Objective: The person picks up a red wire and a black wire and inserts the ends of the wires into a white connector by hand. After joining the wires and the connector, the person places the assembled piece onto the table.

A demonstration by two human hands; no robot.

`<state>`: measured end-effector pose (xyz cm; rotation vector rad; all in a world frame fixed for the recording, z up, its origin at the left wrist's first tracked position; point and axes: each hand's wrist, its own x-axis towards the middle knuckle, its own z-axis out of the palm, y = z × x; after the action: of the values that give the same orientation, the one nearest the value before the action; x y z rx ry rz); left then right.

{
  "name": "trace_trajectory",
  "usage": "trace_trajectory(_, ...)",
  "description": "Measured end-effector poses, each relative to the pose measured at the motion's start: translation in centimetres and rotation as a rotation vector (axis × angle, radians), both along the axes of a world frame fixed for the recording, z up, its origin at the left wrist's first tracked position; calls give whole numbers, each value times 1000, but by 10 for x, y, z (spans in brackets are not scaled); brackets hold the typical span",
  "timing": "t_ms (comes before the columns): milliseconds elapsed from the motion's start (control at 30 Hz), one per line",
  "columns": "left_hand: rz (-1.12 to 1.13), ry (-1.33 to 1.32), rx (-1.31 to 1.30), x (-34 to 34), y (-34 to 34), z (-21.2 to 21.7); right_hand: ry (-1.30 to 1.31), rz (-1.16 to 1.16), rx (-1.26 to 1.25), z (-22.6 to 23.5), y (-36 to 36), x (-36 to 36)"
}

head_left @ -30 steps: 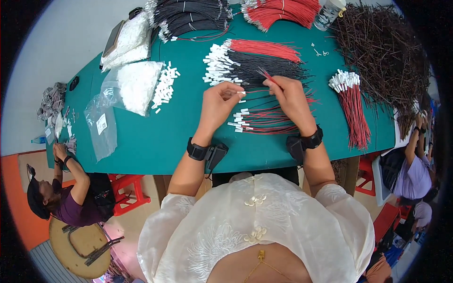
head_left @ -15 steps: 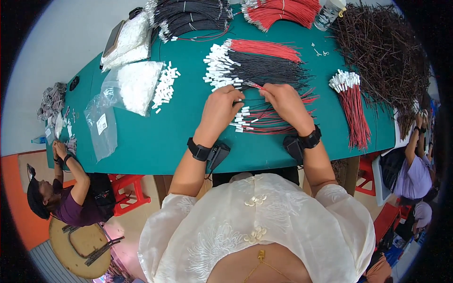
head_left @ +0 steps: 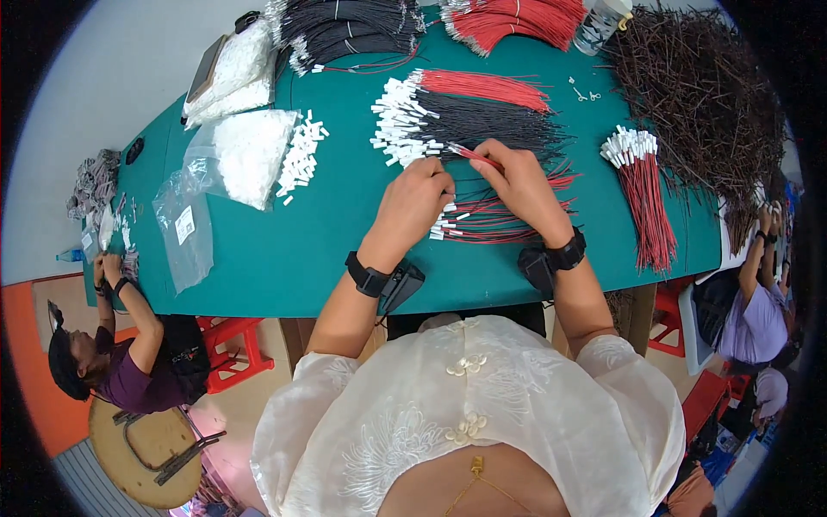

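My left hand (head_left: 415, 203) and my right hand (head_left: 518, 183) meet over a loose pile of red and black wires with white connectors (head_left: 482, 217) on the green table (head_left: 284, 250). Between the fingertips of both hands runs a thin red wire (head_left: 469, 155). Just beyond my hands lies a row of black and red wires with white connector ends (head_left: 457, 116). Both wrists wear black bands with small black units.
A bundle of red wires with white ends (head_left: 644, 189) lies right of my hands. Clear bags of white connectors (head_left: 245, 151) sit to the left. A heap of dark wires (head_left: 698, 95) fills the far right. Seated people work at the table's left (head_left: 112, 362) and right (head_left: 754, 310) ends.
My hands have moved a little toward me and closer together over the wire pile, still working a red wire between the fingertips.
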<state>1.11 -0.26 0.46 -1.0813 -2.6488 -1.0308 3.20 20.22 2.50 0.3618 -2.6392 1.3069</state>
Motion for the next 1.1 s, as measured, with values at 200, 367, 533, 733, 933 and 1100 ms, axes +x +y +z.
trace_trajectory(200, 145, -163, 134, -4, -2, 7, -76, 10, -114, -4, 2, -1)
trace_trajectory(367, 138, -583, 559, -9, -5, 0, -184, 61, -204, -3, 3, -1)
trace_trajectory(533, 94, -754, 661, -10, -6, 1, -223, 41, -217, -2, 4, -1)
trace_trajectory(733, 95, -780, 672, -10, -5, -3, -203, 45, -181, 3, 2, 1)
trace_trajectory(933, 92, -792, 682, -9, -4, 0, -202, 7, -211, 0, 2, 1)
trace_trajectory(1100, 79, -784, 694, -9, -3, -1, -193, -18, -229, -1, 2, 2)
